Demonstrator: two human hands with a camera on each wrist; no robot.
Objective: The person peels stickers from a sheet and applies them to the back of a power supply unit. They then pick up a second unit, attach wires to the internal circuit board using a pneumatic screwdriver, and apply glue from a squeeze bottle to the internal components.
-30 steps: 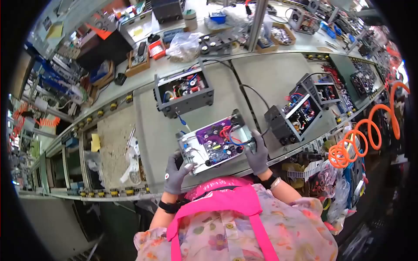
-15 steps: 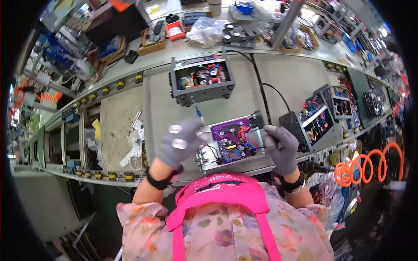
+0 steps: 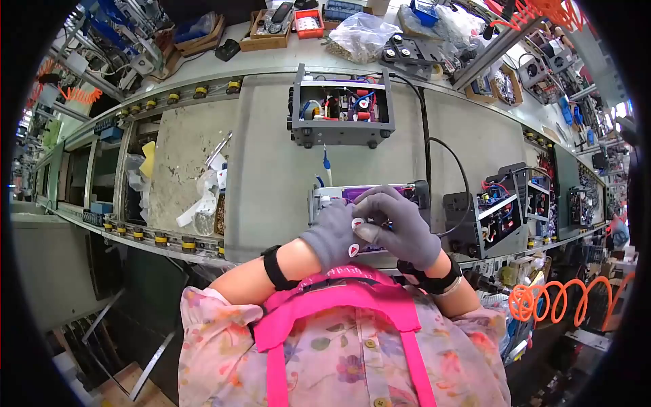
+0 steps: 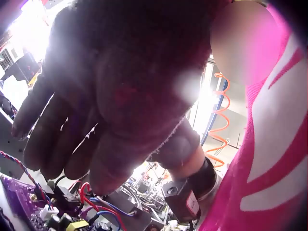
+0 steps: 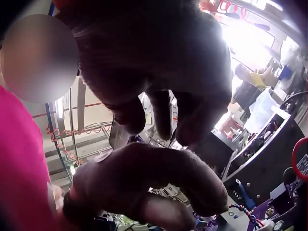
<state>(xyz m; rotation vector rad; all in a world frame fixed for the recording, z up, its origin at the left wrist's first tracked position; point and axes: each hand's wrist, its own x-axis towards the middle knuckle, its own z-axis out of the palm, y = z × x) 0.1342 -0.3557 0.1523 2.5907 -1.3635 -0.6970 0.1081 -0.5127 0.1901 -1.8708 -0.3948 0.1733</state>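
Has right hand (image 3: pixel 405 232) at sticker (image 3: pixel 357 222) on unclenched left hand (image 3: pixel 331 234) (cannot tell if pinching). Might crumple from crooked pull.

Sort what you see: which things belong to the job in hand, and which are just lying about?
Job, apparently: right hand, left hand, round stickers on its back, purple circuit board.

Just lying about, it seems: clear plastic bag, red tray, brown box.
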